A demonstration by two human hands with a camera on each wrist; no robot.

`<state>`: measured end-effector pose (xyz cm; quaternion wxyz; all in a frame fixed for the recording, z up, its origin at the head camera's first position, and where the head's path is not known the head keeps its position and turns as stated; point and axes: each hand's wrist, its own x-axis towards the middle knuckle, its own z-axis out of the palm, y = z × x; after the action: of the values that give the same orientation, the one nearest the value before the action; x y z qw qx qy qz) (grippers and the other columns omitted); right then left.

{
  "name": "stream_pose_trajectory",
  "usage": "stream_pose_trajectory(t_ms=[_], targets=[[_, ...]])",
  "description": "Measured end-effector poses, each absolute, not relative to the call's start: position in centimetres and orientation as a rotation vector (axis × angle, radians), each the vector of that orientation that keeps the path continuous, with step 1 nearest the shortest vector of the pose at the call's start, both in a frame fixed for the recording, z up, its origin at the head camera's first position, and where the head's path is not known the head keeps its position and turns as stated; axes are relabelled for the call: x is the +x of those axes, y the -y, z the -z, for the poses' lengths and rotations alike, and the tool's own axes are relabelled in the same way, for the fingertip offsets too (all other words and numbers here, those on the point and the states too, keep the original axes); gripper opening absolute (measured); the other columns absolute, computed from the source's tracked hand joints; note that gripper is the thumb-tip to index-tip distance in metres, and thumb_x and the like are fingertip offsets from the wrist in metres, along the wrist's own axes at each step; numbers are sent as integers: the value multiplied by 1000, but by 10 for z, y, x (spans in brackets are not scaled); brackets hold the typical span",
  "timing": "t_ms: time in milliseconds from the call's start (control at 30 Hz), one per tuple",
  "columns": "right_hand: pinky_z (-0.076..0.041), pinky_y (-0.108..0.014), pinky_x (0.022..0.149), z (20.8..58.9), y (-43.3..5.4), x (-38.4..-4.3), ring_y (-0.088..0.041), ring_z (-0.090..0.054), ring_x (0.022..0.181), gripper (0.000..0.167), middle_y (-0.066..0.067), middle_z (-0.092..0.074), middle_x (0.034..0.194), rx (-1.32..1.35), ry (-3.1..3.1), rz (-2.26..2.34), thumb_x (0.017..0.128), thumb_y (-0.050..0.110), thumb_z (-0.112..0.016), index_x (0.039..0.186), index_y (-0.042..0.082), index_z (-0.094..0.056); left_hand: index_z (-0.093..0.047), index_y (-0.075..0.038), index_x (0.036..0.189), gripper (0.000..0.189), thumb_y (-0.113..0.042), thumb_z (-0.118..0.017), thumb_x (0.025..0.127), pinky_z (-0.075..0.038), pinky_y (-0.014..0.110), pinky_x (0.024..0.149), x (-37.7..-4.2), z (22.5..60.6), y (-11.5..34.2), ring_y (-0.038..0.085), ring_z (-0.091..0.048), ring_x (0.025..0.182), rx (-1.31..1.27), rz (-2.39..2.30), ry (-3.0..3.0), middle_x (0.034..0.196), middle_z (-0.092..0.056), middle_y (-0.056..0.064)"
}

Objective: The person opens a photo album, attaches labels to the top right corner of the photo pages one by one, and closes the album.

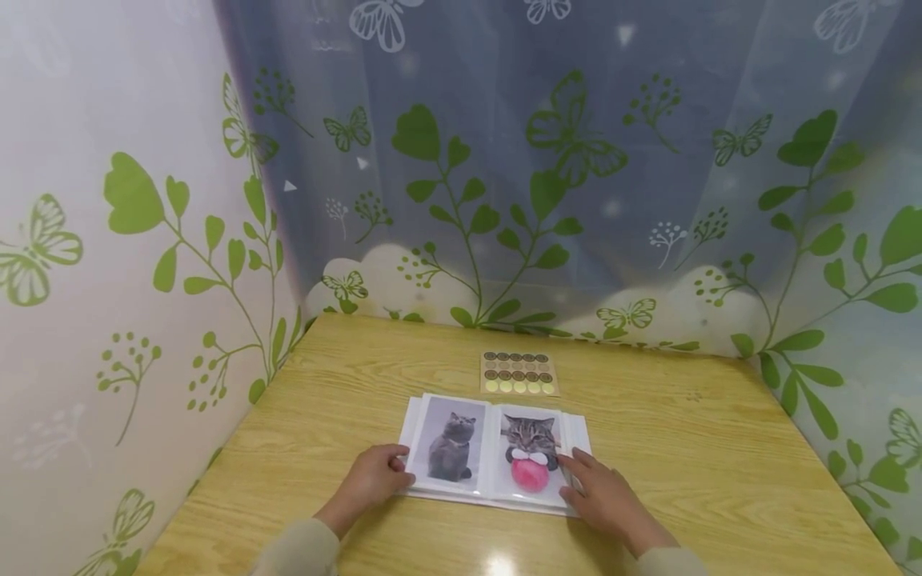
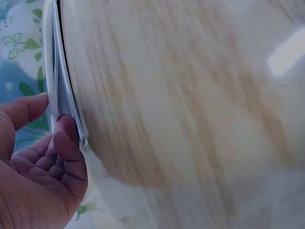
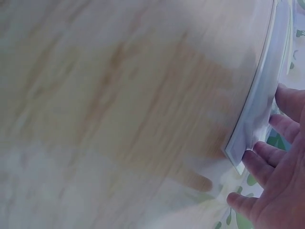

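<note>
An open photo album point(image 1: 487, 472) lies on the wood-grain table, with clear sleeves over white pages. Its left page shows a photo of a seated grey cat point(image 1: 450, 452); the right page has a photo of a tabby cat point(image 1: 531, 432) above a pink ball. At the album's left edge, my left hand point(image 1: 374, 478) pinches a stack of pages, thumb on top and curled fingers between the pages and the back cover, as the left wrist view shows. My right hand point(image 1: 603, 494) touches the right page's outer edge with extended, spread fingers point(image 3: 259, 167).
Behind the album lies a small sheet of round stickers point(image 1: 519, 373) in rows, some dark, some yellow. The wood-grain table point(image 1: 684, 448) runs back to a blue curtain point(image 1: 490, 80) with leaf and butterfly prints. Printed cloth also hangs at both sides.
</note>
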<state>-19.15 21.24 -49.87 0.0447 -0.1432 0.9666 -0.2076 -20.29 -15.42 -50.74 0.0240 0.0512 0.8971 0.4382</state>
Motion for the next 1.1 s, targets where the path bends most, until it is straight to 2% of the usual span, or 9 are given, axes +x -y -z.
stream_pose_trajectory(t_ms=[233,533,1100], targets=[[-31,-72,102,499,-216,-189,-49,-48,126,45,-28,-47,143,-463,-2974,607,94,19,-66,135,3,-58,-64,11,118,47,-4,-80,76,-49,28,62,-196,504,151,13,-53,69,243,-1298,-2812,77,-59,0],[-28,-74,103,496,-219,-184,-49,-48,127,44,-28,-48,142,-434,-2966,583,94,20,-66,135,5,-58,-65,9,116,46,-8,-80,76,-45,25,57,-191,501,148,10,-50,63,318,-1203,-2861,73,-58,-3],[-28,-77,100,500,-227,-185,-49,-48,126,45,-27,-47,143,-451,-2980,618,94,21,-66,136,6,-57,-66,6,117,45,-13,-78,78,-40,26,55,-196,506,141,9,-46,61,361,-1003,-2926,69,-52,-6]])
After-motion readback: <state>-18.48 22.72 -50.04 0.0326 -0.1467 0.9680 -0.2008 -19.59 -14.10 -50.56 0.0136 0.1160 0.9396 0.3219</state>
